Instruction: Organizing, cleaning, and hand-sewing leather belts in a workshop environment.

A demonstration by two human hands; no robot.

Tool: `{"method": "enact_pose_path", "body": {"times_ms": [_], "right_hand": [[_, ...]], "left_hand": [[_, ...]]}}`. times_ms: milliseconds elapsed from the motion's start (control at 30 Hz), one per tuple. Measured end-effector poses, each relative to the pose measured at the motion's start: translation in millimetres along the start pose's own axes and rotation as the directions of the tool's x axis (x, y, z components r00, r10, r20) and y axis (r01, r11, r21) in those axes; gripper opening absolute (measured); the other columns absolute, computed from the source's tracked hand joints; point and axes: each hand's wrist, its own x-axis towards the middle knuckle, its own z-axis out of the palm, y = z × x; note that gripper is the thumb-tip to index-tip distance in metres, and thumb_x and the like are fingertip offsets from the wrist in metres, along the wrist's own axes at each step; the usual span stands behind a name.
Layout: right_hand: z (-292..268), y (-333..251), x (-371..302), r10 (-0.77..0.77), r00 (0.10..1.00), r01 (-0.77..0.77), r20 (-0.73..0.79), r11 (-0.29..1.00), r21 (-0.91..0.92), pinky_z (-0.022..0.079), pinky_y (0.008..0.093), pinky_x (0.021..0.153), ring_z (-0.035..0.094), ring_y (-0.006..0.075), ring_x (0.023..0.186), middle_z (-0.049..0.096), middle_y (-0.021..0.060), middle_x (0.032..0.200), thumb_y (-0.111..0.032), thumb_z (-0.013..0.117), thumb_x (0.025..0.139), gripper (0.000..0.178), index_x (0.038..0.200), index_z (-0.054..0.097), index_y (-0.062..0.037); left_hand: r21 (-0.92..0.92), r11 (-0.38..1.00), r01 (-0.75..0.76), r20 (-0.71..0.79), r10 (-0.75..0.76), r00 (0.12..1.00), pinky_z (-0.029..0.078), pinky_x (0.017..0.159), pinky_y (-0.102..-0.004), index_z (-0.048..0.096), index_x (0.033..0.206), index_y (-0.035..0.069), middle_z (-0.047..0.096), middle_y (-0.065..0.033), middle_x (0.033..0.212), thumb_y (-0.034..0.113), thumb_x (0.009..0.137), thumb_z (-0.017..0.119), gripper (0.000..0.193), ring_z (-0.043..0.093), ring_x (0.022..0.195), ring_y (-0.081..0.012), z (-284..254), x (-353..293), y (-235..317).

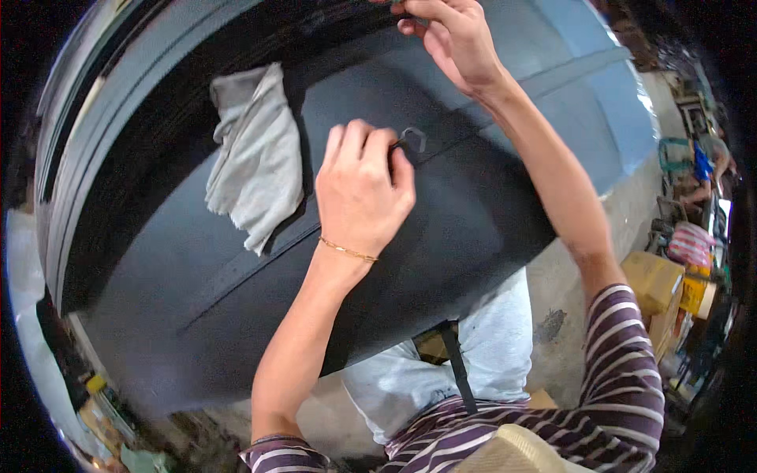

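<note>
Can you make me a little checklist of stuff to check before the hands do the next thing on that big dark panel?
1. Left hand has a firm pinch on the small metal hook: ok, fingers closed around its end.
2. Hook sits against the dark panel: ok, it lies at the panel's seam.
3. Right hand has a steady hold at the panel's top edge: cannot tell, the fingertips run out of the picture.
4. Grey rag is out of the hands' way: ok, it lies to the left, apart from both.
5. Hook tip is caught in the seam: cannot tell, too small to see.
</note>
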Motion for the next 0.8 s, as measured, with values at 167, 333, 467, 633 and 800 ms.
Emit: {"method": "enact_pose_path", "body": {"times_ms": [167,333,467,633,800], "right_hand": [[-65.5,-81.5,-52.5,-0.278,0.914,0.212,-0.295,0.948,-0.236,0.045,0.0209,0.067,0.057,0.008,0.075,0.068,0.0047,0.093,-0.003,0.062,0.092,0.024,0.115,0.065,0.0023],[-173.9,-183.9,-147.9,-0.388,0.866,-0.191,-0.316,0.327,-0.926,0.048,0.0271,0.061,0.06,0.011,0.064,0.069,0.0047,0.086,-0.014,0.066,0.091,0.023,0.107,0.068,0.0033],[-270.0,-212.6,-200.4,-0.295,0.921,-0.331,-0.253,-0.253,-0.909,0.052,0.0373,0.071,0.068,0.0242,0.076,0.071,0.0118,0.083,-0.017,0.073,0.082,0.025,0.1,0.07,-0.0003],[-297.1,-193.4,-208.0,0.021,0.946,-0.302,-0.325,-0.312,-0.901,0.052,0.0395,0.074,0.069,0.0304,0.081,0.071,0.0168,0.085,-0.012,0.074,0.075,0.024,0.095,0.069,0.0006],[-321.0,-182.0,-204.0,0.134,0.914,-0.318,-0.383,-0.349,-0.882,0.053,0.0381,0.072,0.069,0.0284,0.078,0.072,0.0151,0.085,-0.01,0.077,0.069,0.024,0.09,0.07,-0.0014]], "left_hand": [[0.019,1.0,-0.012,-0.008,0.012,1.0,0.048,0.074,-0.0381,0.064,0.084,0.002,0.061,-0.0112,0.084,0.005,0.079,0.065,0.006,0.059,0.081,-0.029,0.4,3.2,-1.8],[0.055,0.998,0.006,0.027,-0.007,1.0,0.047,0.074,-0.0372,0.064,0.086,0.002,0.06,-0.0103,0.085,0.006,0.081,0.064,0.006,0.058,0.081,-0.0274,-3.6,6.1,1.6],[0.088,0.996,-0.009,0.028,0.007,1.0,0.047,0.074,-0.0382,0.064,0.085,0.003,0.06,-0.0099,0.085,0.009,0.083,0.064,0.006,0.058,0.081,-0.028,-0.8,7.4,5.4],[0.104,0.995,0.002,0.035,-0.006,0.999,0.048,0.074,-0.0389,0.063,0.082,0.003,0.059,-0.0086,0.085,0.009,0.082,0.063,0.006,0.058,0.081,-0.028,0.8,4.5,-1.2],[0.097,0.995,0.02,0.035,-0.024,0.999,0.048,0.073,-0.0385,0.063,0.081,0.004,0.06,-0.008,0.084,0.01,0.082,0.064,0.006,0.058,0.081,-0.0272,-1.5,8.0,2.9]]}}
